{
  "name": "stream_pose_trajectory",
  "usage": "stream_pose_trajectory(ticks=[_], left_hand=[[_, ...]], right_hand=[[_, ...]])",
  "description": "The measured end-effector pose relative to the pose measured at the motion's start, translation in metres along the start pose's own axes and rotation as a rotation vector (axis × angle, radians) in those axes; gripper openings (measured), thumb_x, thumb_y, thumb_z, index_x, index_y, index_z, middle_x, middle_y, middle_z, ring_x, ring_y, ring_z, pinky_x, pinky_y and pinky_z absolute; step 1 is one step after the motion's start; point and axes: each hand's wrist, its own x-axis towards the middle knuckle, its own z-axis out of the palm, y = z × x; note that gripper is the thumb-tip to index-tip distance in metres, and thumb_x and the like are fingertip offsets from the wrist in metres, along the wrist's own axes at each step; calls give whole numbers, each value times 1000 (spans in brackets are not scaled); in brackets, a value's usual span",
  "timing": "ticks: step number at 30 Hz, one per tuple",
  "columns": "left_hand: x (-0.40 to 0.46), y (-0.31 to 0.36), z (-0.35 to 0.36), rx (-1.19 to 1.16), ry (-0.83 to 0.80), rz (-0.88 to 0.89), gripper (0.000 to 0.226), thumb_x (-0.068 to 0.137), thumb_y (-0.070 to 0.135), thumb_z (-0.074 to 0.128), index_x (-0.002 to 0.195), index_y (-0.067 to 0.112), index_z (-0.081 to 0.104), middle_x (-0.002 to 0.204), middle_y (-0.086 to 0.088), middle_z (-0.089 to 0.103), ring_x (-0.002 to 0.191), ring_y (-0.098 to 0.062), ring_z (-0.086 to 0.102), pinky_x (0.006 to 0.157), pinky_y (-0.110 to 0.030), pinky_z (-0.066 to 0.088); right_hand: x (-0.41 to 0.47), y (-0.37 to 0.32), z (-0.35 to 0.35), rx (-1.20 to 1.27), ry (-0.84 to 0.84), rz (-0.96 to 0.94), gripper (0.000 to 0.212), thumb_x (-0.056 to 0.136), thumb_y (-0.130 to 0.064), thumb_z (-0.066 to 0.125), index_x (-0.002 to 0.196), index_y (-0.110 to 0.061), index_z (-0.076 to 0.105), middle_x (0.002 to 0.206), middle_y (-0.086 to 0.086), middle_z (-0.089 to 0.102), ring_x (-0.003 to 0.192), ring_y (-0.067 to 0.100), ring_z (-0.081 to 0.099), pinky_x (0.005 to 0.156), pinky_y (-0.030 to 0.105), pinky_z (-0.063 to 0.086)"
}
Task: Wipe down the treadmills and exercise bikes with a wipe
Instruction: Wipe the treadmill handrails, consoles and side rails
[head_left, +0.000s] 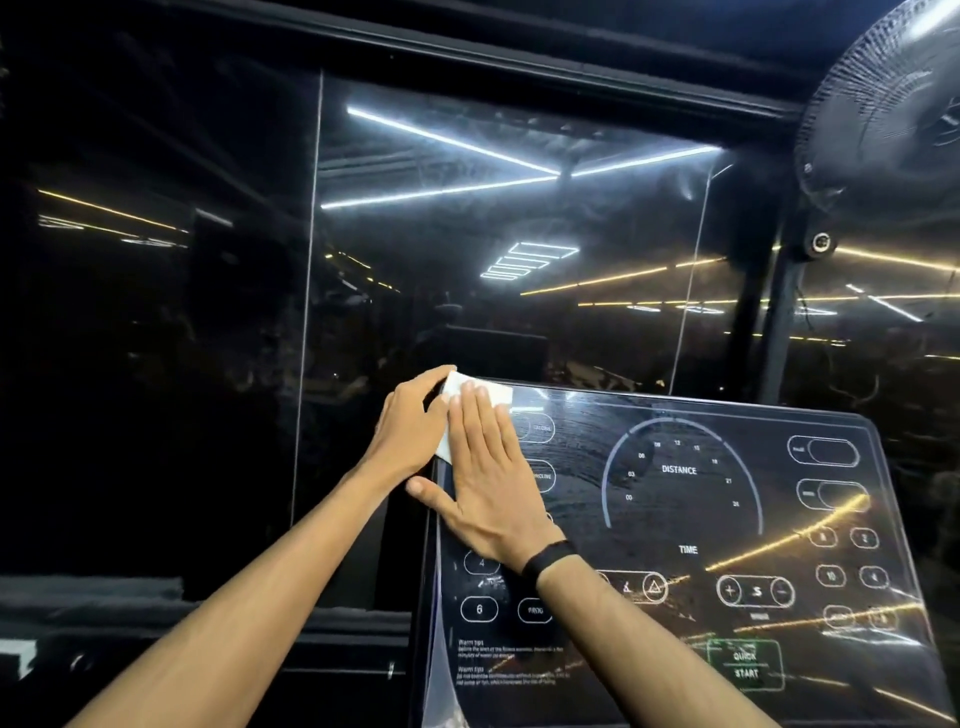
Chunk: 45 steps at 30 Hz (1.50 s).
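A glossy black treadmill console (685, 519) with white markings fills the lower right. A white wipe (491, 395) lies on its top left corner. My right hand (488, 483) lies flat on the wipe with straight fingers and presses it against the panel; a black band sits on that wrist. My left hand (408, 428) grips the console's left edge beside the wipe, its fingers curled round the corner. Most of the wipe is hidden under my right hand.
A dark glass wall (509, 234) stands right behind the console and reflects ceiling light strips. A black fan (883, 119) is mounted at the upper right. A dark ledge (156, 608) runs along the lower left. A green QUICK START mark (746, 665) is on the console.
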Motion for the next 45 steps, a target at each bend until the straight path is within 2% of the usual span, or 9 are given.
stream_pose_trajectory(ticks=[4,12,17,21,24,29,35,41,45], left_hand=[[-2,-1,1,-82,-14,-29,43,96,8,52,135,24,59,125,4,65,112,-9,60,91,-21,46],[1,-14,4,-58,62,39,41,88,41,52,126,32,66,122,14,69,116,-5,61,104,-37,48],[3,-17,14,-133,126,64,31,96,17,58,125,21,69,121,8,70,116,-5,62,107,-37,47],[4,-22,16,-119,139,80,32,98,15,56,127,22,68,120,7,71,115,-6,63,106,-34,47],[2,-23,15,-113,143,95,32,100,16,54,128,23,66,122,8,70,115,-5,62,104,-28,47],[2,-24,14,-155,135,107,31,101,16,54,129,21,66,120,13,66,105,19,56,88,-1,41],[-4,-25,23,-221,185,108,30,103,20,50,129,23,66,117,17,67,114,1,61,100,-27,50],[-7,-20,20,-160,203,86,30,101,25,50,124,34,68,108,20,71,102,0,65,90,-32,55],[-9,-13,22,-187,216,73,30,101,19,50,120,30,70,97,30,70,96,4,65,87,-25,54]], right_hand=[[-10,1,3,-13,6,-31,102,90,-79,1,158,-3,-3,166,13,-14,153,21,-19,125,44,-3],[0,54,-10,-35,49,75,99,91,-78,-4,158,-5,-3,166,12,-11,153,20,-16,125,45,2],[-45,47,-7,-13,32,205,102,90,-80,0,156,-3,-14,164,14,-21,152,23,-22,125,47,-1],[-48,10,8,-4,64,157,102,92,-78,10,157,-1,-7,165,18,-15,153,29,-16,123,51,1],[-26,-3,14,8,92,137,98,94,-76,12,159,-5,-2,166,15,-11,153,28,-16,122,52,4],[-1,-3,10,-55,84,79,97,92,-77,7,159,-8,1,167,9,-9,154,26,-15,124,51,5],[2,1,5,-40,85,36,99,89,-77,15,160,-9,2,168,6,-9,154,23,-15,124,52,3],[5,7,2,-63,96,49,104,86,-82,13,160,-9,5,168,5,-5,154,22,-13,123,55,-4],[6,11,0,-59,61,58,100,87,-81,10,161,-14,5,168,1,-6,154,22,-15,122,57,-4]])
